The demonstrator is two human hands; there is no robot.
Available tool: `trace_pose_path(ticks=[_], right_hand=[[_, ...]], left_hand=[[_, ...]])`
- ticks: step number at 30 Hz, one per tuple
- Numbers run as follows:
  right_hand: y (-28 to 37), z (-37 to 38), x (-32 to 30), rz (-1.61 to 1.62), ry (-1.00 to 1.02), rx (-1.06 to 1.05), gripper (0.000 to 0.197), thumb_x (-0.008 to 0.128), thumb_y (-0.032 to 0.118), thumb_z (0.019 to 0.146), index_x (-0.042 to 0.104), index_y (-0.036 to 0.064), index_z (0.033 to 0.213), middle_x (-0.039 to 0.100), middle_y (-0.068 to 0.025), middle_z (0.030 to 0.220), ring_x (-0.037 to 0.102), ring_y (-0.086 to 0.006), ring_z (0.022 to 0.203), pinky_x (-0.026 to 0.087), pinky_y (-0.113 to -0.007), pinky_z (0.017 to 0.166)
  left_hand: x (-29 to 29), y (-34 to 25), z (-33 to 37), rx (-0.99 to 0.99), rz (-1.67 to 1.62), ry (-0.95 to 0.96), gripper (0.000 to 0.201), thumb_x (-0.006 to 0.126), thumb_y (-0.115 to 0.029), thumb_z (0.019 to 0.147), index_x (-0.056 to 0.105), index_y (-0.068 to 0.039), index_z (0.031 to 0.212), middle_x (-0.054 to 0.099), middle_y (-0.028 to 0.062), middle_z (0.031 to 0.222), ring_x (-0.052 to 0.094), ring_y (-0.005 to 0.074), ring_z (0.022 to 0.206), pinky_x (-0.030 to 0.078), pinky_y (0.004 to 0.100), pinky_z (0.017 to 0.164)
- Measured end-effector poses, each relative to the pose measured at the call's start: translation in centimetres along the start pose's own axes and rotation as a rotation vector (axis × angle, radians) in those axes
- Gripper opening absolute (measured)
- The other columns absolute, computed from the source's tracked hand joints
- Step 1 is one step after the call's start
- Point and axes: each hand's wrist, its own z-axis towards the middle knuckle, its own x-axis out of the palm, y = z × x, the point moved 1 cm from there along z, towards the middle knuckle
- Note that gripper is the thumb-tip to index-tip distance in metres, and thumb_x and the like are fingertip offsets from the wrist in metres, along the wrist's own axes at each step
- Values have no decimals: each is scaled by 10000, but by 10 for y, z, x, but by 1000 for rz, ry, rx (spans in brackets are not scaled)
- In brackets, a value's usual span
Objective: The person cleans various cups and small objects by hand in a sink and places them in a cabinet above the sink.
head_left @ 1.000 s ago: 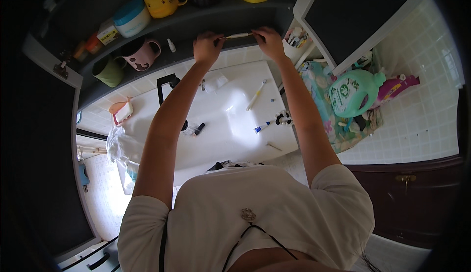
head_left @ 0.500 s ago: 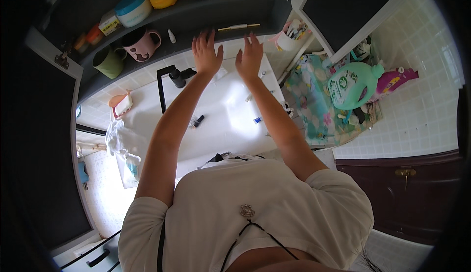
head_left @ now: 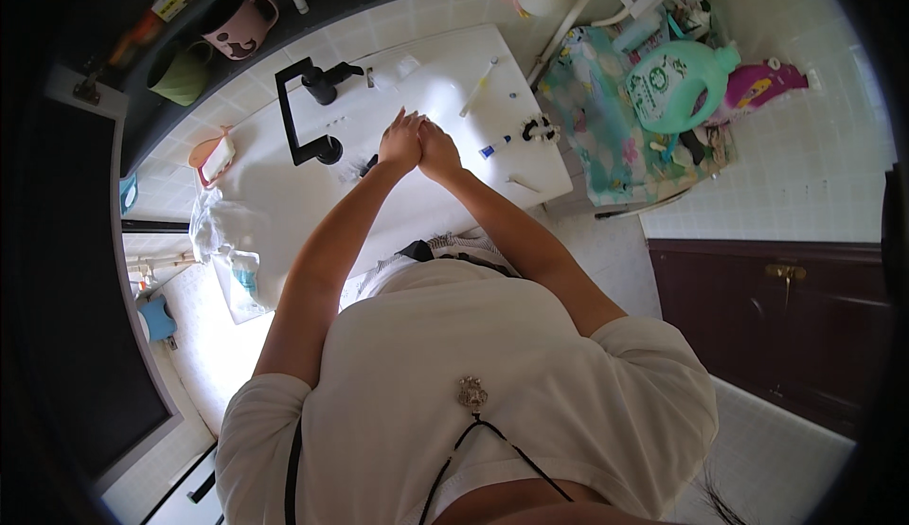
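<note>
My left hand (head_left: 401,142) and my right hand (head_left: 437,154) are pressed together above the white washbasin (head_left: 275,213), fingers closed against each other. Nothing shows between them, though the palms are hidden. Left of them stands an angular black faucet (head_left: 287,113). A small dark item (head_left: 368,165) is partly covered by my left hand. On the basin's right side lie a toothbrush (head_left: 480,87), a small blue-and-white tube (head_left: 494,147) and a black-and-white hair tie (head_left: 540,130).
Above the basin, a dark shelf holds a pink mug (head_left: 239,28) and a green mug (head_left: 180,73). A soap dish (head_left: 214,158) and white cloth (head_left: 213,227) sit at left. At right, a green detergent bottle (head_left: 668,85) rests on a floral cover (head_left: 592,99), beside a purple bottle (head_left: 757,89).
Both hands have come down from near the shelf, where their fingers were spread, and have closed together over the basin. The view has shifted, showing less of the shelf.
</note>
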Motion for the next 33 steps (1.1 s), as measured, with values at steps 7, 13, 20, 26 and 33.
trace_pose_path(ticks=[7, 13, 20, 26, 33], right_hand=[[-23, -32, 0, -143, 136, 252, 297, 462, 101, 775, 485, -28, 1042, 544, -167, 996, 532, -306, 949, 449, -418, 768], [-29, -39, 2, -147, 119, 248, 240, 458, 101, 773, 506, -14, 977, 558, -153, 956, 545, -314, 912, 458, -413, 747], [-17, -49, 60, -87, 405, 142, 279, 469, 99, 765, 500, -16, 1017, 566, -159, 974, 546, -306, 950, 455, -411, 788], [10, -38, 109, -98, 634, -65, 478, 488, 3, 701, 464, 56, 1175, 420, -164, 1272, 404, -294, 1188, 390, -392, 930], [12, 0, 161, -208, 600, -171, 387, 517, 65, 722, 545, 134, 1102, 380, -193, 1292, 334, -375, 1223, 349, -465, 920]], left_hand=[[23, -14, -6, 58, -21, 274, 340, 443, -117, 810, 545, -132, 1134, 528, 68, 1202, 393, 278, 1215, 345, 382, 988], [34, -13, -8, -8, -64, 334, 354, 451, -128, 806, 541, -134, 1148, 529, 88, 1198, 410, 259, 1203, 349, 373, 985], [29, 41, -61, -208, -95, 391, 364, 499, -162, 802, 533, -152, 1164, 517, 110, 1209, 413, 265, 1197, 353, 375, 980], [15, 106, -110, -441, 11, 360, 446, 549, -160, 751, 502, -154, 1194, 477, 114, 1252, 390, 269, 1215, 348, 367, 983], [-9, 136, -119, -639, -37, 380, 480, 534, -163, 749, 464, -123, 1222, 471, 126, 1249, 429, 277, 1167, 360, 376, 968]])
